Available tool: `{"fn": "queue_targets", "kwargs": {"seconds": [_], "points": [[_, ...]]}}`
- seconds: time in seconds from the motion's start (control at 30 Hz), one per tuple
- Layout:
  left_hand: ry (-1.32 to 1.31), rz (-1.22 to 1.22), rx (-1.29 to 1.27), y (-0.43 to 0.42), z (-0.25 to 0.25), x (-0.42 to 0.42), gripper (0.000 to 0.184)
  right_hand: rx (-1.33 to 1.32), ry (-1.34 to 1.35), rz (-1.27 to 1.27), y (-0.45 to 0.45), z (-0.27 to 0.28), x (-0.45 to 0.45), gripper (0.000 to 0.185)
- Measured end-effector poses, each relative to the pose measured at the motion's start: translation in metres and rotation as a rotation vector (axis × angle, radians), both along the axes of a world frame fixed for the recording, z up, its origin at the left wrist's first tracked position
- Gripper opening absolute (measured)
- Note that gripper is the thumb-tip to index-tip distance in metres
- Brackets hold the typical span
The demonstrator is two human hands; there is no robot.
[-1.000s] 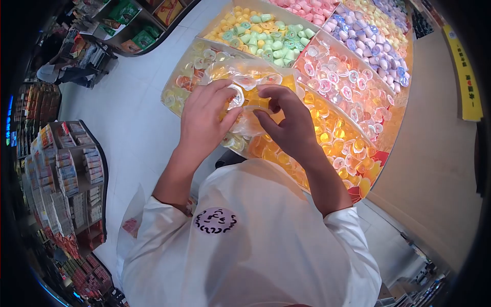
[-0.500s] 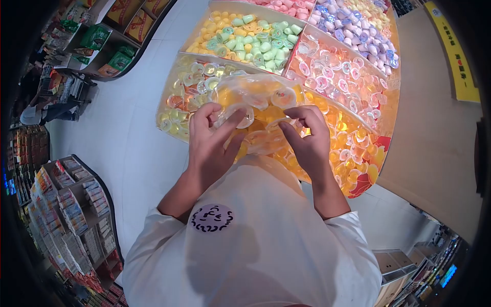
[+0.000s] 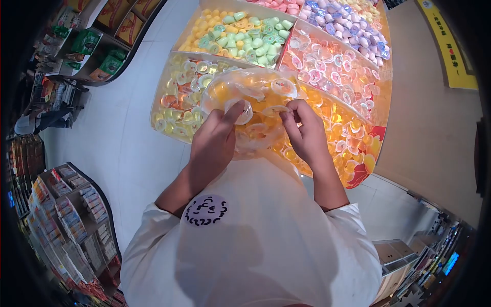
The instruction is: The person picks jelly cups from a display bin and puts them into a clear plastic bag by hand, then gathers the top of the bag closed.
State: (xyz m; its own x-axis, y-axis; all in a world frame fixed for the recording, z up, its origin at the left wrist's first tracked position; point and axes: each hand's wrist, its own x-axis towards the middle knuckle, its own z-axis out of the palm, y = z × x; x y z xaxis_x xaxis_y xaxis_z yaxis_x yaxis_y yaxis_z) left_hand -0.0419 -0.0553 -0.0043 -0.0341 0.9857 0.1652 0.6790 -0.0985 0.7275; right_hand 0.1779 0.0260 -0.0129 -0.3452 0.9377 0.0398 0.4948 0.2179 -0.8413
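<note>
A clear plastic bag (image 3: 220, 91) holding several orange-yellow jelly cups is between my hands, above the front of the display bin. My left hand (image 3: 215, 139) is closed on the bag's left side, thumb and forefinger at a jelly cup (image 3: 245, 113) with a white round lid. On the other side, my right hand (image 3: 307, 132) pinches the bag near another pale-lidded cup (image 3: 276, 109). Whether that cup lies inside the film or against it, I cannot tell. Loose orange jelly cups (image 3: 335, 120) lie in the compartment beneath and to the right.
Cardboard dividers (image 3: 279, 53) split the bin into compartments of green (image 3: 263, 43), pink (image 3: 335, 66) and purple (image 3: 353, 30) cups. Shelves (image 3: 76, 215) stand at left across the pale floor (image 3: 123, 102). A person (image 3: 43, 120) is at far left. A brown panel (image 3: 424, 107) borders the right.
My fingers, spread apart before, have closed in on the bag. The right hand now pinches near a cup lid. The whole view has shifted slightly.
</note>
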Motion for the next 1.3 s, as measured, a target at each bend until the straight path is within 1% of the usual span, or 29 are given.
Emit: {"fn": "queue_targets", "kwargs": {"seconds": [0.07, 0.1, 0.13, 0.2, 0.27, 0.33, 0.4, 0.43, 0.47, 0.53, 0.6, 0.63, 0.7, 0.73, 0.77, 0.8, 0.83, 0.87, 0.93, 0.97, 1.03, 1.13, 1.17, 1.23, 1.3], "points": [[-0.043, -0.041, 0.058, 0.003, -0.005, -0.002, 0.05, 0.153, 0.038, 0.04, 0.002, -0.002, 0.002, 0.016], [-0.086, -0.074, 0.104, 0.005, -0.006, -0.003, 0.049, 0.158, 0.037, 0.036, 0.004, 0.001, 0.003, 0.016], [-0.088, -0.078, 0.102, 0.006, -0.005, -0.005, 0.049, 0.165, 0.002, 0.057, 0.005, 0.005, 0.004, 0.016], [-0.232, -0.096, 0.04, 0.007, 0.001, -0.008, 0.048, 0.158, -0.037, 0.072, 0.004, 0.012, 0.009, 0.015], [-0.275, -0.121, 0.053, 0.008, 0.002, -0.012, 0.048, 0.136, -0.091, 0.133, 0.008, 0.017, 0.012, 0.015], [-0.314, -0.146, 0.072, 0.009, 0.001, -0.017, 0.048, 0.156, -0.087, 0.149, 0.008, 0.019, 0.013, 0.015], [-0.402, -0.096, 0.086, 0.007, -0.001, -0.02, 0.045, 0.177, -0.082, 0.17, 0.01, 0.021, 0.016, 0.015], [-0.403, -0.096, 0.084, 0.007, -0.001, -0.023, 0.045, 0.194, -0.077, 0.225, 0.011, 0.024, 0.018, 0.016], [-0.42, -0.105, 0.101, 0.007, 0.001, -0.026, 0.048, 0.211, -0.071, 0.28, 0.012, 0.025, 0.019, 0.017], [-0.44, -0.113, 0.112, 0.005, 0.002, -0.025, 0.05, 0.189, -0.066, 0.29, 0.014, 0.028, 0.02, 0.018], [-0.765, 0.047, 0.124, 0.002, 0.004, -0.017, 0.036, 0.173, -0.062, 0.3, 0.014, 0.029, 0.02, 0.019], [-0.766, 0.047, 0.126, -0.002, 0.0, -0.021, 0.036, 0.148, -0.062, 0.286, 0.013, 0.031, 0.02, 0.019], [-1.014, 0.21, 0.081, -0.014, -0.021, -0.041, 0.012, 0.126, -0.062, 0.274, 0.015, 0.031, 0.02, 0.019], [-1.013, 0.208, 0.082, -0.018, -0.029, -0.048, 0.012, 0.147, -0.042, 0.269, 0.015, 0.029, 0.019, 0.018], [-0.984, 0.241, -0.097, -0.022, -0.038, -0.055, 0.005, 0.167, -0.021, 0.263, 0.014, 0.028, 0.019, 0.016], [-0.949, 0.274, -0.276, -0.027, -0.05, -0.065, 0.009, 0.166, -0.02, 0.261, 0.015, 0.027, 0.019, 0.016], [-0.832, 0.202, -0.575, -0.033, -0.076, -0.084, 0.011, 0.178, -0.019, 0.271, 0.016, 0.027, 0.019, 0.016], [-0.83, 0.202, -0.576, -0.034, -0.089, -0.079, 0.011, 0.188, -0.018, 0.283, 0.016, 0.027, 0.018, 0.016], [-0.593, 0.113, -0.809, -0.033, -0.101, -0.062, 0.028, 0.169, -0.031, 0.294, 0.017, 0.03, 0.017, 0.018], [-0.592, 0.117, -0.807, -0.028, -0.101, -0.057, 0.028, 0.151, -0.045, 0.305, 0.017, 0.031, 0.016, 0.019], [-0.725, -0.031, -0.891, -0.015, -0.097, -0.051, 0.046, 0.135, -0.041, 0.307, 0.016, 0.033, 0.015, 0.019], [-0.765, -0.104, -0.875, -0.014, -0.095, -0.048, 0.051, 0.116, -0.046, 0.301, 0.015, 0.035, 0.016, 0.019], [-0.765, -0.104, -0.872, -0.016, -0.095, -0.049, 0.051, 0.112, -0.045, 0.294, 0.015, 0.035, 0.016, 0.019], [-0.801, 0.006, -0.911, -0.02, -0.093, -0.055, 0.059, 0.105, -0.047, 0.288, 0.016, 0.033, 0.016, 0.019], [-0.798, -0.036, -0.916, -0.023, -0.084, -0.054, 0.061, 0.088, -0.046, 0.285, 0.015, 0.03, 0.015, 0.019]]}}
